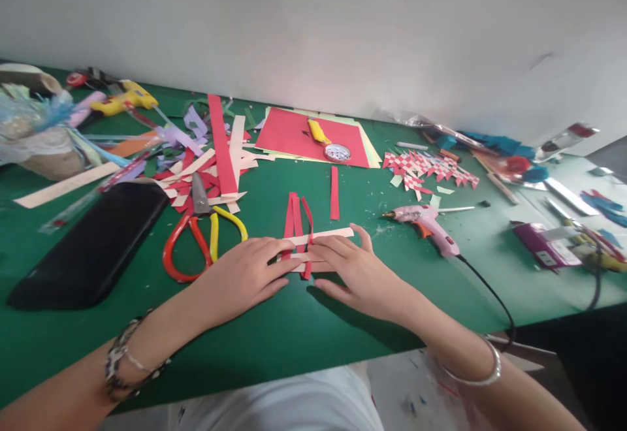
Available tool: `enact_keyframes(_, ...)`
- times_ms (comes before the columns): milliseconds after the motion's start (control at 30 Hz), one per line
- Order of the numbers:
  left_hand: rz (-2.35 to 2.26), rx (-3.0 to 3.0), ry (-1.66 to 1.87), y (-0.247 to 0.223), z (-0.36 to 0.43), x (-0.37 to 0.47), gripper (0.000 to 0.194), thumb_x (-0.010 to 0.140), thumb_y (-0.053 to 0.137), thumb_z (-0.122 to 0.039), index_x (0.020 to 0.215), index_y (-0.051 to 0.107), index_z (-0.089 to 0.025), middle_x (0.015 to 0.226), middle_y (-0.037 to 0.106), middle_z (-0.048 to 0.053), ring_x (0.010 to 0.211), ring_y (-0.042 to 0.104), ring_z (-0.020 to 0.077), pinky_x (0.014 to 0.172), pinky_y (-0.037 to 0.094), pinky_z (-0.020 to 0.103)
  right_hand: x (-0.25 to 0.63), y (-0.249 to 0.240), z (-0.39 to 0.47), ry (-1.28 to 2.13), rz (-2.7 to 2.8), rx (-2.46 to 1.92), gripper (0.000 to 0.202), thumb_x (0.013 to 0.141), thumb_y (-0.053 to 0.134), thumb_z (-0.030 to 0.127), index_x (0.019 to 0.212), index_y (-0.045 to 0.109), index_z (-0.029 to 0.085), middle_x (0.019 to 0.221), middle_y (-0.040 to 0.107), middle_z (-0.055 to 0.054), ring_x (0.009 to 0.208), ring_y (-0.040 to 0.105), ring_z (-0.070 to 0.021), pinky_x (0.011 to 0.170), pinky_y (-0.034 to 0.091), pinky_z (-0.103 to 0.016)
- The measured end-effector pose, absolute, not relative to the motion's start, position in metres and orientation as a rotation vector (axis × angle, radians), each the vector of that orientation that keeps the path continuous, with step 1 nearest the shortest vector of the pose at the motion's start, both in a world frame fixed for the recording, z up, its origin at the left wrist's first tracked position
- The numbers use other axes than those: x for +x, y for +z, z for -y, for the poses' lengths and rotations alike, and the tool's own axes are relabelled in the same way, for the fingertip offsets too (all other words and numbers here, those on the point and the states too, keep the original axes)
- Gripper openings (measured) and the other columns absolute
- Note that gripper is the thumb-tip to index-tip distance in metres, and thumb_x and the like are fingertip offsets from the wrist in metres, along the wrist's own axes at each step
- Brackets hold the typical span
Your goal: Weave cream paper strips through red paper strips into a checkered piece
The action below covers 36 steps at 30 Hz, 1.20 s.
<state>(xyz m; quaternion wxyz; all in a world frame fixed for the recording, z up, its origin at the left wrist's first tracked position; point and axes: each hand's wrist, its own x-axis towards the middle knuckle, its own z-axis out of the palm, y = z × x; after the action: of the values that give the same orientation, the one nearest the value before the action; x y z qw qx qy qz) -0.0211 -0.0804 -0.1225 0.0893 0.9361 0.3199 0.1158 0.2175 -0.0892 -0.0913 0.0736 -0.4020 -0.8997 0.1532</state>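
Note:
Red and cream paper strips lie crossed over and under each other on the green table between my hands. My left hand holds the left ends of the cream strips, fingertips pressed on them. From the other side, my right hand grips the weave, its fingers over the cream strips and a red strip that bends upward. The fingers hide part of the crossing. A loose red strip lies just beyond. Orange-and-yellow-handled scissors rest left of my left hand, blades pointing away.
A black case and a pile of paper scraps lie left. Red sheets carry a yellow-handled tool and a round tin. Right are checkered woven strips, a pink glue gun with cord and a purple box.

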Motion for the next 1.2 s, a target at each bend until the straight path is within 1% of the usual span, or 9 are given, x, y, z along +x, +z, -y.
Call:
enact_keyframes(233, -0.899, 2.872, 0.376, -0.121, 0.085, -0.023, 0.036, 0.095, 0.039, -0.033, 0.128, 0.050, -0.023, 0.128, 0.053, 0.012, 0.112, 0.053, 0.0266, 0.092, 0.046, 0.041, 0.216, -0.092, 0.085, 0.603, 2.722, -1.126, 0.041, 0.093, 0.047, 0.037, 0.131, 0.047, 0.022, 0.137, 0.051, -0.009, 0.126, 0.045, -0.0203, 0.112, 0.009, -0.053)
enact_keyframes(333, -0.828, 2.929, 0.376, -0.119, 0.087, -0.022, 0.034, 0.095, 0.040, -0.032, 0.124, 0.053, -0.021, 0.123, 0.055, 0.012, 0.106, 0.055, 0.0262, 0.089, 0.048, 0.041, 0.218, -0.093, 0.083, 0.629, 2.718, -1.096, 0.040, 0.094, 0.044, 0.033, 0.133, 0.044, 0.022, 0.137, 0.049, -0.010, 0.127, 0.043, -0.0211, 0.109, 0.016, -0.052)
enact_keyframes(500, -0.746, 2.979, 0.317, -0.118, 0.087, -0.021, 0.032, 0.093, 0.043, -0.033, 0.121, 0.053, -0.021, 0.121, 0.058, 0.012, 0.104, 0.056, 0.0258, 0.087, 0.047, 0.040, 0.222, -0.090, 0.071, 0.478, 2.773, -1.026, 0.039, 0.095, 0.029, 0.013, 0.130, 0.046, 0.019, 0.131, 0.050, -0.015, 0.118, 0.049, -0.0216, 0.099, 0.034, -0.047)
enact_keyframes(600, -0.711, 3.013, 0.280, -0.116, 0.086, -0.020, 0.035, 0.093, 0.044, -0.036, 0.123, 0.052, -0.022, 0.119, 0.059, 0.011, 0.106, 0.055, 0.0275, 0.088, 0.046, 0.042, 0.219, -0.089, 0.057, 0.384, 2.831, -0.980, 0.040, 0.092, 0.030, 0.007, 0.125, 0.051, 0.017, 0.131, 0.046, -0.018, 0.109, 0.054, -0.0226, 0.088, 0.043, -0.041)
enact_keyframes(700, -0.719, 3.023, 0.245, -0.115, 0.086, -0.019, 0.036, 0.092, 0.045, -0.040, 0.121, 0.054, -0.020, 0.116, 0.060, 0.012, 0.107, 0.054, 0.0278, 0.091, 0.044, 0.043, 0.211, -0.089, 0.043, 0.350, 2.868, -0.912, 0.033, 0.092, 0.036, 0.008, 0.118, 0.056, 0.015, 0.124, 0.048, -0.017, 0.100, 0.057, -0.0210, 0.079, 0.048, -0.035)
enact_keyframes(800, -0.744, 2.996, 0.230, -0.117, 0.086, -0.021, 0.039, 0.090, 0.047, -0.043, 0.122, 0.055, -0.021, 0.119, 0.058, 0.012, 0.108, 0.054, 0.0282, 0.092, 0.044, 0.043, 0.203, -0.091, 0.031, 0.358, 2.898, -0.915, 0.026, 0.092, 0.040, 0.010, 0.108, 0.060, 0.016, 0.119, 0.049, -0.014, 0.093, 0.058, -0.0183, 0.076, 0.049, -0.032)
enact_keyframes(967, -0.772, 2.929, 0.258, -0.119, 0.087, -0.024, 0.039, 0.090, 0.046, -0.043, 0.124, 0.054, -0.024, 0.123, 0.054, 0.011, 0.112, 0.051, 0.0285, 0.094, 0.043, 0.042, 0.200, -0.097, 0.016, 0.463, 2.866, -0.901, 0.016, 0.088, 0.049, 0.010, 0.098, 0.058, 0.018, 0.126, 0.044, -0.012, 0.102, 0.056, -0.0196, 0.076, 0.049, -0.032)
enact_keyframes(1067, -1.029, 2.805, 0.365, -0.116, 0.088, -0.020, 0.041, 0.091, 0.043, -0.046, 0.123, 0.052, -0.023, 0.120, 0.054, 0.011, 0.108, 0.053, 0.0276, 0.089, 0.047, 0.040, 0.200, -0.100, 0.011, 0.561, 2.820, -0.871, 0.012, 0.087, 0.050, 0.009, 0.094, 0.056, 0.017, 0.124, 0.046, -0.012, 0.105, 0.054, -0.0198, 0.081, 0.048, -0.034)
enact_keyframes(1200, -1.404, 2.524, 0.436, -0.116, 0.086, -0.008, 0.058, 0.083, 0.051, -0.056, 0.128, 0.045, -0.020, 0.116, 0.052, 0.010, 0.103, 0.055, 0.0281, 0.081, 0.050, 0.037, 0.198, -0.106, 0.008, 0.615, 2.778, -0.810, 0.008, 0.084, 0.054, 0.008, 0.087, 0.054, 0.016, 0.113, 0.050, -0.011, 0.108, 0.050, -0.0207, 0.087, 0.045, -0.037)
